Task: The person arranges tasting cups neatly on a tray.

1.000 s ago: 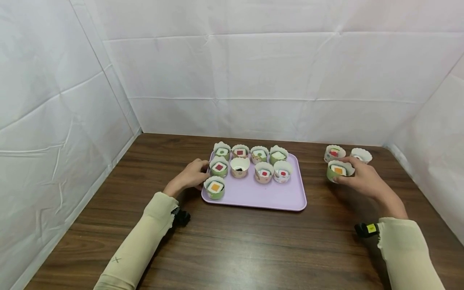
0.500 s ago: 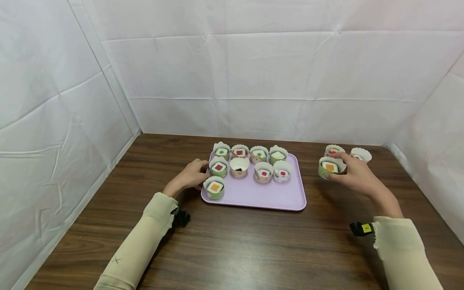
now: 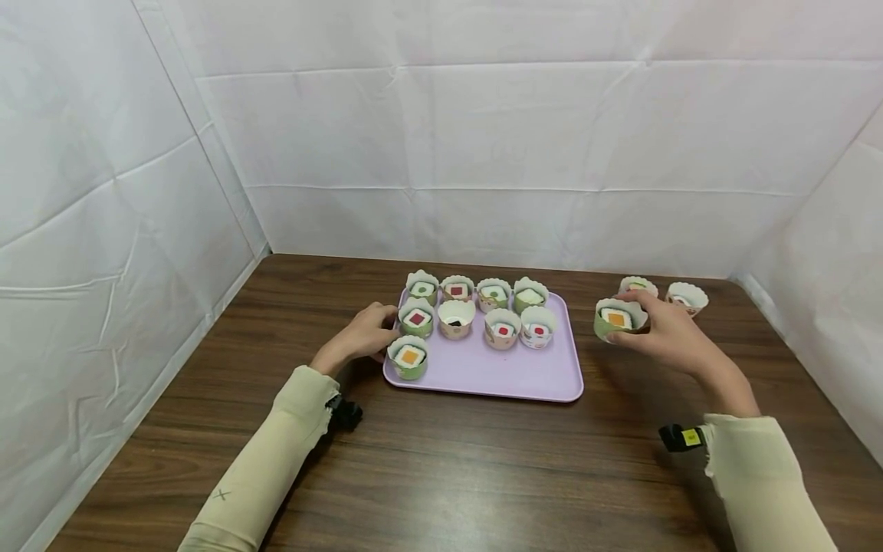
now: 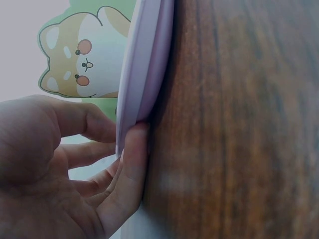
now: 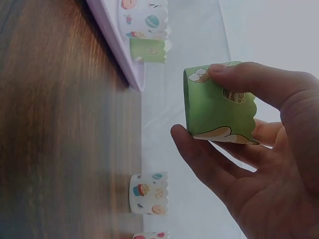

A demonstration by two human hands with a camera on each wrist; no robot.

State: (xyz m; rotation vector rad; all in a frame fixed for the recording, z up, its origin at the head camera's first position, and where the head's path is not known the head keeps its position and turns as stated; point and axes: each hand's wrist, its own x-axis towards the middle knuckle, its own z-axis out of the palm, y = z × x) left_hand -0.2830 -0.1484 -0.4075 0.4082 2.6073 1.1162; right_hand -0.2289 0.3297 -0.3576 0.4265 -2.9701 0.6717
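Observation:
My right hand [image 3: 651, 328] grips a green paper cup [image 3: 616, 320] holding a white block with an orange square, lifted just off the table to the right of the lilac tray [image 3: 510, 372]. In the right wrist view the thumb and fingers curl round the green cup [image 5: 218, 103]. My left hand [image 3: 369, 330] holds the tray's left edge; in the left wrist view its fingers [image 4: 130, 164] press the lilac rim [image 4: 144, 74]. Several filled paper cups stand on the tray, one green with an orange square [image 3: 408, 357] at the front left.
Two more paper cups [image 3: 638, 286] [image 3: 687, 297] stand on the brown wooden table [image 3: 441, 468] at the far right. White sheets wall in the table at the left, back and right. The tray's front half is bare.
My right hand has lifted the green cup and carried it left and slightly away, toward the tray's right edge. The left hand has stayed on the tray's rim.

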